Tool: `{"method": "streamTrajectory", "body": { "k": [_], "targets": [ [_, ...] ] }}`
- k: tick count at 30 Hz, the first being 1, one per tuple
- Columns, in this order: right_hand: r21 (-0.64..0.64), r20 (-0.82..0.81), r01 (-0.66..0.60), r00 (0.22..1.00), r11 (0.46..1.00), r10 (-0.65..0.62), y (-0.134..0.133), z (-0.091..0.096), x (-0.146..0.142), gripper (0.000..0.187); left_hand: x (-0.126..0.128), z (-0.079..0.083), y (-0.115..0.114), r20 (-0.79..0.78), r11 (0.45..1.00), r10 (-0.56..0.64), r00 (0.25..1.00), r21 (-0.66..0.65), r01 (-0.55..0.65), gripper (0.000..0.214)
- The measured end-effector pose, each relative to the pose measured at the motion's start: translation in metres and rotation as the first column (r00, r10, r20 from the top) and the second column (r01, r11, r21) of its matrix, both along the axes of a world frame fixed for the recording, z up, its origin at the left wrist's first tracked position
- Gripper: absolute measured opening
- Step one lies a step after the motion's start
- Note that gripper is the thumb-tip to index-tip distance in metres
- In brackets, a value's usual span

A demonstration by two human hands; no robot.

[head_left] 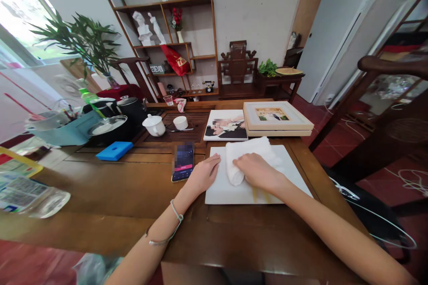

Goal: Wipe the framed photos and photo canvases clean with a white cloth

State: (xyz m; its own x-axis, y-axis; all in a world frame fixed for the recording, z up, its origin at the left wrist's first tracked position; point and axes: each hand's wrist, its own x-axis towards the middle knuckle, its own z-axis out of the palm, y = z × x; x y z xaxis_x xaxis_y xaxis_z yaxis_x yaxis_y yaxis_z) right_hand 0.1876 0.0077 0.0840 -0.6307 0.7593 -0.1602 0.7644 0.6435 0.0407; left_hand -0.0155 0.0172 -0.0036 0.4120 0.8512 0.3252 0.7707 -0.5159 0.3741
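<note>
A white board-like panel (220, 191) lies flat on the wooden table, with yellowish marks near its front edge. My right hand (256, 170) presses down on a folded white towel (254, 146) that rests on the panel, its fingers curled into the cloth. At the panel's left edge lies my left hand (207, 170), fingers stretched out flat on the surface, holding nothing. Just left of that hand is a phone (183, 162) with its screen lit. Part of the panel is hidden under the towel and my right forearm.
Behind the panel lie a photo print (224, 124) and stacked framed pictures (277, 118). A lidded white cup (154, 125), small bowl (181, 122), blue block (114, 151) and black pot (112, 127) stand leftward. A clear bottle (36, 196) is at far left. Chairs flank the right side.
</note>
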Motion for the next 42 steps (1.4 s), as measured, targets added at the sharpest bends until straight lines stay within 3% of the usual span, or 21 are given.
{"method": "streamTrajectory", "body": {
  "k": [4, 7, 14, 17, 21, 24, 26, 28, 35, 42],
  "targets": [
    [-0.172, 0.027, -0.114, 0.992, 0.979, 0.120, -0.045, 0.021, -0.007, 0.026, 0.000, 0.000, -0.001, 0.004, 1.000, 0.000, 1.000, -0.005, 0.000, 0.034],
    [-0.185, 0.004, -0.129, 0.991, 0.974, 0.132, -0.056, 0.027, -0.006, 0.026, 0.000, 0.000, -0.001, 0.003, 1.000, 0.001, 1.000, -0.004, -0.001, 0.034],
    [0.026, -0.009, 0.068, 0.998, 0.997, -0.068, -0.003, 0.001, -0.007, 0.038, 0.000, 0.000, 0.000, 0.004, 1.000, -0.007, 1.000, 0.008, 0.007, 0.033],
    [0.048, 0.002, 0.080, 0.997, 0.996, -0.081, 0.001, -0.003, -0.013, 0.038, 0.000, 0.000, 0.000, -0.006, 1.000, -0.005, 1.000, -0.002, 0.005, 0.034],
    [-0.081, 0.042, -0.010, 0.999, 0.997, 0.014, -0.033, 0.012, -0.013, 0.028, 0.000, 0.000, 0.000, -0.011, 1.000, -0.001, 1.000, 0.001, 0.001, 0.033],
    [-0.230, 0.021, -0.151, 0.987, 0.961, 0.160, -0.063, 0.028, -0.008, 0.027, 0.000, 0.000, 0.000, -0.003, 1.000, -0.003, 1.000, 0.016, 0.003, 0.033],
    [-0.269, 0.001, -0.170, 0.984, 0.948, 0.177, -0.070, 0.033, -0.004, 0.029, 0.000, 0.000, 0.000, -0.003, 1.000, -0.008, 1.000, 0.015, 0.008, 0.033],
    [-0.250, -0.006, -0.110, 0.994, 0.962, 0.112, -0.062, 0.032, 0.001, 0.031, 0.000, 0.000, 0.000, -0.003, 1.000, -0.007, 1.000, 0.010, 0.007, 0.033],
    [-0.075, -0.066, 0.154, 0.985, 0.985, -0.159, 0.003, 0.005, 0.014, 0.042, -0.001, 0.001, 0.000, -0.010, 1.000, -0.001, 1.000, 0.009, 0.001, 0.033],
    [0.007, -0.038, 0.260, 0.965, 0.966, -0.259, 0.006, -0.006, 0.012, 0.044, 0.000, 0.000, 0.000, -0.013, 1.000, -0.002, 1.000, 0.010, 0.002, 0.032]
  ]
}}
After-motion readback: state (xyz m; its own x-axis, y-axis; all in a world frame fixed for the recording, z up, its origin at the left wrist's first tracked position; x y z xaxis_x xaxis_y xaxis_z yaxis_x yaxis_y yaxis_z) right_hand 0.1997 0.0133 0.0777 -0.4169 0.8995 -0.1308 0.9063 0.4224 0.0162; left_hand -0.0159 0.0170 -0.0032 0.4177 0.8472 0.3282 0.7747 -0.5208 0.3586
